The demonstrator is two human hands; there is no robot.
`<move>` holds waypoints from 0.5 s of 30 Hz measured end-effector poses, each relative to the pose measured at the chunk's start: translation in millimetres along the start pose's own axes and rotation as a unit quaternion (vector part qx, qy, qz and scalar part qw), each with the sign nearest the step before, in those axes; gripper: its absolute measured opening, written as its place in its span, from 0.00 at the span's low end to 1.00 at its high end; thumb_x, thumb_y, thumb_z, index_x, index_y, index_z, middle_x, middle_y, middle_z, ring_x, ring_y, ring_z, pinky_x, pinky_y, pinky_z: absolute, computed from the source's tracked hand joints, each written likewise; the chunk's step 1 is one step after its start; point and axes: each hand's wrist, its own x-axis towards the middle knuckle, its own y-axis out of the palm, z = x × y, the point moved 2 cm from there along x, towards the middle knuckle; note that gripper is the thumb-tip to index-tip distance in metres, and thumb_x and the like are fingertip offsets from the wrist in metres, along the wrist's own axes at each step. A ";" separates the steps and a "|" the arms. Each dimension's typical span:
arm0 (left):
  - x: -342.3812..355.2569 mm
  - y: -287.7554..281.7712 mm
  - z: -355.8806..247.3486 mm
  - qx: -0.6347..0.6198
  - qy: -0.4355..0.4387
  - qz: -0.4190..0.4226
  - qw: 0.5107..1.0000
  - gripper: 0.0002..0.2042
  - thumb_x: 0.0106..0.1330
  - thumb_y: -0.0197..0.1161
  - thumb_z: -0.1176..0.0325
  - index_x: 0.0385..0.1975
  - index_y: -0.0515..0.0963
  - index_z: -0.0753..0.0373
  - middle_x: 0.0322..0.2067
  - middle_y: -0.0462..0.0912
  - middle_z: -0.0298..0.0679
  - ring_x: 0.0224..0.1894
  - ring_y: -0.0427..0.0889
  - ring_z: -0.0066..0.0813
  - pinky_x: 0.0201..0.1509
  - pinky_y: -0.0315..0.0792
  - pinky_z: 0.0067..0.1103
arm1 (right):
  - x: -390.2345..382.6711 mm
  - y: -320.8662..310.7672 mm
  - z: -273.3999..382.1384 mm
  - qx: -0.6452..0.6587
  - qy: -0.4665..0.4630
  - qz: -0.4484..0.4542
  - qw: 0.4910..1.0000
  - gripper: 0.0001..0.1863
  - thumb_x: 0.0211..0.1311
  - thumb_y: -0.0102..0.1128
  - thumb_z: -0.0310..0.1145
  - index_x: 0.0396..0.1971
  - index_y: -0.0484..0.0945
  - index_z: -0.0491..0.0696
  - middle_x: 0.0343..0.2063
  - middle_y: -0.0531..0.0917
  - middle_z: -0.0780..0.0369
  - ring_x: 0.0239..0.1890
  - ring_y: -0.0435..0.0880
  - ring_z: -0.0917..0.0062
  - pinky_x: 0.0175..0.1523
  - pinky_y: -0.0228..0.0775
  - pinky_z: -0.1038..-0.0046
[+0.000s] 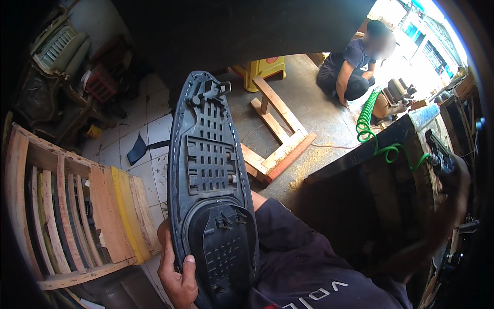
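Note:
A motorcycle seat [213, 170] rests upside down over my lap, its black ribbed plastic base facing up. A line of staples runs along the cover's edge on the left side. My left hand [180, 275] grips the seat's lower left edge, thumb on top and fingers beneath. Far to the right, my right hand [455, 172] is closed around a dark air staple gun [437, 147] over the bench's edge. A green coiled hose [366, 121] runs to that tool. The right hand is dim and somewhat blurred.
A wooden frame [280, 136] lies on the floor ahead, near sawdust [303, 172]. A person [350, 67] squats beyond, beside a compressor [391, 103]. Slatted wooden furniture [77, 211] stands at left. A dark workbench [370, 154] borders my right. A black scrap [138, 149] lies on the tiles.

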 end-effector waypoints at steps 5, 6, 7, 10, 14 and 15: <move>-2.5 3.1 6.6 -0.012 -0.006 -0.002 1.000 0.33 0.63 0.57 0.77 0.72 0.66 0.78 0.67 0.76 0.57 0.71 0.73 0.40 0.78 0.57 0.29 | -27.2 205.1 196.0 0.359 -0.107 0.370 0.850 0.10 0.67 0.54 0.24 0.44 0.81 0.47 0.41 0.88 0.51 0.43 0.89 0.51 0.47 0.83 0.55; -2.2 3.1 7.1 -0.028 -0.020 -0.004 0.999 0.33 0.63 0.57 0.77 0.72 0.66 0.78 0.67 0.76 0.56 0.71 0.73 0.39 0.78 0.57 0.29 | -44.8 236.1 220.2 0.325 -0.104 0.417 0.842 0.09 0.67 0.55 0.27 0.43 0.81 0.49 0.35 0.88 0.50 0.39 0.90 0.50 0.43 0.83 0.54; -1.2 5.2 7.1 -0.045 -0.029 -0.007 0.999 0.33 0.64 0.57 0.77 0.72 0.66 0.77 0.67 0.76 0.56 0.70 0.73 0.39 0.78 0.58 0.29 | -56.0 259.9 236.5 0.341 -0.136 0.386 0.846 0.09 0.65 0.56 0.27 0.43 0.82 0.49 0.32 0.88 0.50 0.35 0.90 0.50 0.39 0.83 0.53; -2.1 11.2 5.6 -0.045 -0.044 -0.021 0.998 0.32 0.65 0.57 0.77 0.72 0.66 0.78 0.67 0.76 0.56 0.70 0.74 0.39 0.77 0.59 0.28 | -82.4 302.6 247.2 0.305 -0.152 0.392 0.855 0.10 0.63 0.58 0.28 0.40 0.85 0.52 0.32 0.89 0.55 0.34 0.90 0.54 0.36 0.81 0.53; -0.2 14.3 4.6 -0.003 -0.034 -0.033 0.999 0.32 0.65 0.57 0.77 0.71 0.67 0.78 0.67 0.76 0.56 0.69 0.74 0.39 0.77 0.60 0.28 | -80.9 322.5 245.6 0.313 -0.196 0.361 0.856 0.06 0.61 0.61 0.29 0.35 0.84 0.46 0.26 0.87 0.50 0.26 0.89 0.55 0.29 0.80 0.54; 0.8 14.7 5.2 -0.003 -0.028 -0.030 0.999 0.32 0.65 0.58 0.77 0.71 0.67 0.78 0.67 0.76 0.56 0.69 0.74 0.39 0.77 0.60 0.29 | -77.8 325.2 245.9 0.315 -0.202 0.370 0.850 0.07 0.61 0.61 0.32 0.33 0.85 0.46 0.25 0.87 0.50 0.26 0.89 0.54 0.30 0.79 0.53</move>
